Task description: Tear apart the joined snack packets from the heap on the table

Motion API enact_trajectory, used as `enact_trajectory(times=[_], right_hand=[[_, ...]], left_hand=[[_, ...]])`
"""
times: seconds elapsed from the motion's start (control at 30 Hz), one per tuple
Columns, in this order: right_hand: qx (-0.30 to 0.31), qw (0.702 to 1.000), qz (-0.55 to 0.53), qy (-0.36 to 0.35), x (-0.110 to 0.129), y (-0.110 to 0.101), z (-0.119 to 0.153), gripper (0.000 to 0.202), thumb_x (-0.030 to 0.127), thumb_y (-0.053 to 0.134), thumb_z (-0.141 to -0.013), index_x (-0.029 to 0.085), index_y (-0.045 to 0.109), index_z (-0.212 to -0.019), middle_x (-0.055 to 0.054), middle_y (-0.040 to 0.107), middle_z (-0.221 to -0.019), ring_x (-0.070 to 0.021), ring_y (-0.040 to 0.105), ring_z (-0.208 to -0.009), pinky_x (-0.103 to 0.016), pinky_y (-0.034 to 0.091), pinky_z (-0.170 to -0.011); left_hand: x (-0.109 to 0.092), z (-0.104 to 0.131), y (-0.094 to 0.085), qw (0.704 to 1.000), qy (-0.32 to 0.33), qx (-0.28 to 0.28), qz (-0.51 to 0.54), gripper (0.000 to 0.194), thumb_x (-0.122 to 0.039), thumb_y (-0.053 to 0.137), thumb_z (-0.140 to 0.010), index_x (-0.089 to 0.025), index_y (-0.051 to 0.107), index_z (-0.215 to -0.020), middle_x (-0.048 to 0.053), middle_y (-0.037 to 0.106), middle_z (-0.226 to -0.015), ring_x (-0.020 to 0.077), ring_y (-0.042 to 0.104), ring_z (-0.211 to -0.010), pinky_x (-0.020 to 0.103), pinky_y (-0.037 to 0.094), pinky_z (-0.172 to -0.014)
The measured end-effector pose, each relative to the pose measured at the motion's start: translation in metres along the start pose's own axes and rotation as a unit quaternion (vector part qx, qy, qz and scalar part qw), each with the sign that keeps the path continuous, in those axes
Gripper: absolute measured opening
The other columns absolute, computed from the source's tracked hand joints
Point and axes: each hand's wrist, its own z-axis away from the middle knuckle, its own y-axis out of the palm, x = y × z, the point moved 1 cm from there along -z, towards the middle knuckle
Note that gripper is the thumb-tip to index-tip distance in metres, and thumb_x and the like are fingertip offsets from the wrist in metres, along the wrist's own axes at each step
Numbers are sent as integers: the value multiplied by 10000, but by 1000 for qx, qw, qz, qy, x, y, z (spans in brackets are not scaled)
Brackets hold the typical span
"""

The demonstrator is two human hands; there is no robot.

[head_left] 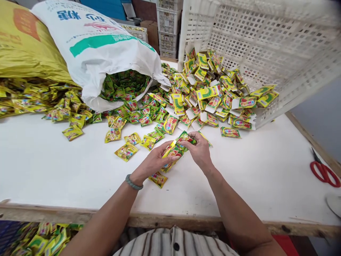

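Carton, light and easily crushed as I judge, is above the surface, clamped along its sides, the best place, by my left grip; my right grip pinches a green sachet, probably soft, at the carton's far end. More sachets lie in the white sack, and other cartons spill from the tipped crate.

- Passable: white tabletop, right hand to red scissors.
- Also left of left hand, nearside of loose packets.
- Blocked ahead: carton pile, crate, white sack.
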Motion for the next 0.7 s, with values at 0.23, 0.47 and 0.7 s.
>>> enact_trajectory(times=[0.23,0.47,0.7], right_hand=[[-39,999,26,-7,1,15,7,305,473,737,-701,222,563,-694,48,540,-621,-113,439,-561,-257,377,-552],[120,989,-75,44,5,1,1,316,452,760,-672,234,642,-868,4,660,-797,-161,579,-702,-283,465,-643],[56,992,-101,49,-2,0,2,331,398,826,-583,228,560,-684,21,597,-675,-161,560,-640,-313,494,-640]], left_hand=[[1,4,3,982,-98,55,149,575,-360,772,-725,-218,574,-1245,20,701,-888,169,661,-672,281,517,-637],[-2,3,2,964,-134,21,227,572,-334,839,-630,-190,619,-1138,26,706,-855,157,660,-650,295,544,-634],[-3,4,3,986,-74,25,145,508,-323,786,-693,-201,607,-1153,-6,675,-838,130,617,-658,243,498,-630]])
